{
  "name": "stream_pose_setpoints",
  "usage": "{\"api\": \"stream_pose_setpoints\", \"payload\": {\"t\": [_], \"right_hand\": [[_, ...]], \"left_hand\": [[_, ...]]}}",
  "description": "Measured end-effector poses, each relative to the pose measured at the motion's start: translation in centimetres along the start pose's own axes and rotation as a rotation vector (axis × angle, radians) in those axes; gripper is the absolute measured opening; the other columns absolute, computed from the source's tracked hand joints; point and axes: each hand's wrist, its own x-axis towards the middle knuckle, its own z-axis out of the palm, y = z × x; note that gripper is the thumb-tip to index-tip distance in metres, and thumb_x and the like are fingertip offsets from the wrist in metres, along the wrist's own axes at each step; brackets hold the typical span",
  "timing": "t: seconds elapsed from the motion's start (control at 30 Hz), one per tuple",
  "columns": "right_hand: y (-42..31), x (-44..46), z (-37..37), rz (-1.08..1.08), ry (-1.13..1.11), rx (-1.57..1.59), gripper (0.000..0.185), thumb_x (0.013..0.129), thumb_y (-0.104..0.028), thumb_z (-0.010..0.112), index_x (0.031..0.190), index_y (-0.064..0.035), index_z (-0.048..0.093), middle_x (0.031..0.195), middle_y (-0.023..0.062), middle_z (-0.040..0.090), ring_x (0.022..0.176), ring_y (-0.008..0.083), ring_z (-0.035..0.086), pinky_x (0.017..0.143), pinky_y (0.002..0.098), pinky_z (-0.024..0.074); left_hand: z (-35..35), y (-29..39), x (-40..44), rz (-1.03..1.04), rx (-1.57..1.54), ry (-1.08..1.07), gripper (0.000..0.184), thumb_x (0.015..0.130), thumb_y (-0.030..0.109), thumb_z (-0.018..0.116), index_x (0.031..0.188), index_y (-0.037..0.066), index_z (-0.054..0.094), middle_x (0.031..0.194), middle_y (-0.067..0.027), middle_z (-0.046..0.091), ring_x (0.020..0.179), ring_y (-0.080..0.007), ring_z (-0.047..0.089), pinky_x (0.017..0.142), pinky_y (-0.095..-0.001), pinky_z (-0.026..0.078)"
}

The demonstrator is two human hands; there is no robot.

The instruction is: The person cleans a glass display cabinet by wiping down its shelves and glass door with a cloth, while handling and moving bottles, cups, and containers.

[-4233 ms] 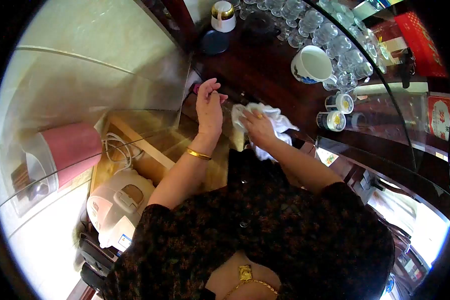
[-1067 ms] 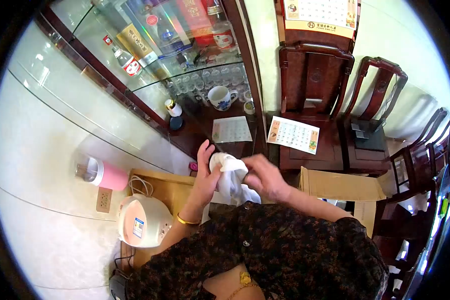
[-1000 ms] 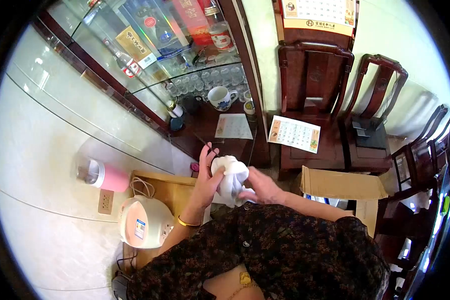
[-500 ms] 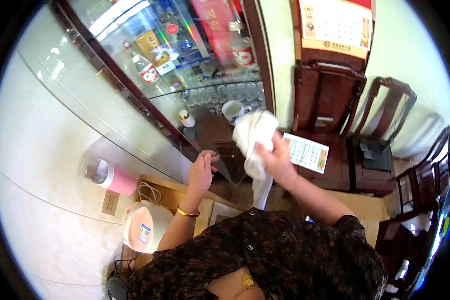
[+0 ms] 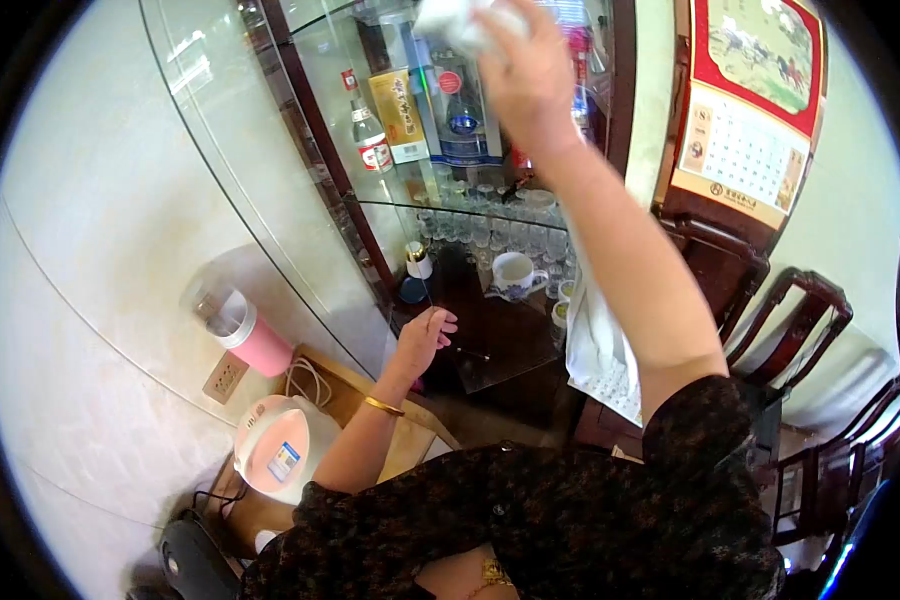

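Observation:
My right hand (image 5: 530, 85) is raised at the top centre, closed on a bunched white cloth (image 5: 458, 22) in front of the glass-fronted cabinet's upper part. White fabric also hangs behind my right forearm. Lower down, my left hand (image 5: 425, 338) is at the cabinet's lower front, fingers loosely bent and apart, with nothing visible in them. On the cabinet's dark lower shelf (image 5: 505, 345) are a white mug (image 5: 515, 274) with a blue pattern, a white jar (image 5: 418, 262) with a gold top, a dark blue lid (image 5: 412, 291) and several small glasses (image 5: 485, 232).
Above, a glass shelf (image 5: 460, 207) holds a bottle (image 5: 370, 140) and a gold box (image 5: 400, 115). At left are a pink container (image 5: 260, 345) and a rice cooker (image 5: 282, 450). On the right, a wall calendar (image 5: 745, 140) hangs above dark wooden chairs (image 5: 795, 320).
My right hand has lifted the cloth from in front of the lower shelf up to the cabinet's upper part. My left hand remains near the lower front. The view has shifted.

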Motion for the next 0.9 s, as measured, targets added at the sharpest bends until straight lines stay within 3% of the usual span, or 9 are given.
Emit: {"api": "stream_pose_setpoints", "payload": {"t": [0.13,0.17,0.2,0.23,0.37,0.43,0.6,0.67,0.9], "right_hand": [[-4.4,-9.2,-0.3,-0.171,-0.285,0.204,0.036,0.067,-0.002,0.056,0.097,-0.0204,0.064,0.103,0.0097,0.057,0.085,0.0313,0.055,0.069,0.0395,0.0466],[-5.1,-12.4,-1.3,-0.203,-0.424,0.224,0.030,0.068,-0.004,0.055,0.093,-0.0196,0.063,0.102,0.0075,0.057,0.084,0.0306,0.055,0.068,0.0383,0.0471],[-5.7,-15.4,-2.4,-0.050,-0.855,0.250,0.025,0.070,-0.006,0.053,0.090,-0.0185,0.062,0.104,0.0050,0.056,0.086,0.0303,0.054,0.066,0.0377,0.0479],[-5.8,-18.5,-3.6,-0.122,-0.892,0.274,0.021,0.071,-0.009,0.052,0.087,-0.0169,0.062,0.105,0.0042,0.055,0.090,0.0303,0.053,0.065,0.0369,0.0488],[-3.4,-23.3,-7.0,-0.079,-0.900,0.401,0.026,0.068,-0.003,0.053,0.087,-0.0167,0.063,0.105,0.0066,0.053,0.093,0.0306,0.052,0.069,0.0383,0.0486],[-2.5,-21.5,-7.6,0.167,-0.816,0.294,0.034,0.062,0.003,0.054,0.088,-0.0152,0.064,0.105,0.0097,0.052,0.095,0.0318,0.051,0.075,0.0393,0.0469],[0.6,-12.6,-7.9,0.244,-0.492,0.094,0.045,0.055,0.013,0.052,0.092,-0.0100,0.063,0.102,0.0147,0.048,0.098,0.0330,0.049,0.084,0.0365,0.0413],[2.0,-10.9,-7.9,0.258,-0.418,0.085,0.045,0.056,0.011,0.055,0.094,-0.0119,0.063,0.102,0.0141,0.049,0.098,0.0326,0.049,0.084,0.0384,0.0407],[2.7,-9.5,-8.2,0.206,-0.460,0.078,0.042,0.059,0.008,0.062,0.096,-0.0135,0.062,0.104,0.0138,0.048,0.099,0.0324,0.049,0.084,0.0387,0.0411]], "left_hand": [[-0.2,-0.5,0.9,-0.006,-0.024,0.024,0.035,0.091,0.030,0.039,0.093,0.001,0.058,0.080,-0.0099,0.064,0.061,-0.0141,0.058,0.058,-0.0259,0.048],[-0.2,-1.1,1.3,0.014,-0.034,0.040,0.035,0.091,0.030,0.039,0.093,0.001,0.058,0.080,-0.0099,0.064,0.061,-0.0141,0.058,0.058,-0.0259,0.048],[-0.4,-1.9,1.9,0.030,-0.008,0.035,0.035,0.092,0.030,0.039,0.093,0.000,0.058,0.080,-0.0099,0.064,0.061,-0.0146,0.058,0.058,-0.0268,0.048],[-0.5,-2.4,2.8,0.053,0.018,0.033,0.036,0.092,0.031,0.039,0.092,0.000,0.057,0.079,-0.0100,0.064,0.062,-0.0151,0.059,0.058,-0.0277,0.048],[-0.7,-1.5,3.6,0.153,0.030,0.051,0.037,0.093,0.031,0.037,0.091,0.000,0.057,0.076,-0.0096,0.063,0.062,-0.0157,0.059,0.056,-0.0291,0.048],[-0.9,-2.0,4.4,0.021,-0.005,-0.035,0.037,0.093,0.032,0.037,0.093,0.001,0.056,0.078,-0.0091,0.062,0.062,-0.0160,0.058,0.056,-0.0283,0.047],[-1.0,-1.1,5.5,-0.048,0.009,-0.046,0.037,0.095,0.032,0.034,0.101,0.001,0.054,0.088,-0.0089,0.060,0.068,-0.0148,0.055,0.065,-0.0288,0.048],[-0.6,-1.2,6.1,-0.052,0.003,0.020,0.037,0.093,0.033,0.037,0.100,0.000,0.054,0.086,-0.0090,0.061,0.064,-0.0149,0.056,0.057,-0.0274,0.047],[0.1,-1.6,7.6,-0.088,-0.047,0.058,0.035,0.093,0.032,0.038,0.102,0.001,0.052,0.087,-0.0078,0.058,0.066,-0.0143,0.055,0.059,-0.0279,0.048]]}}
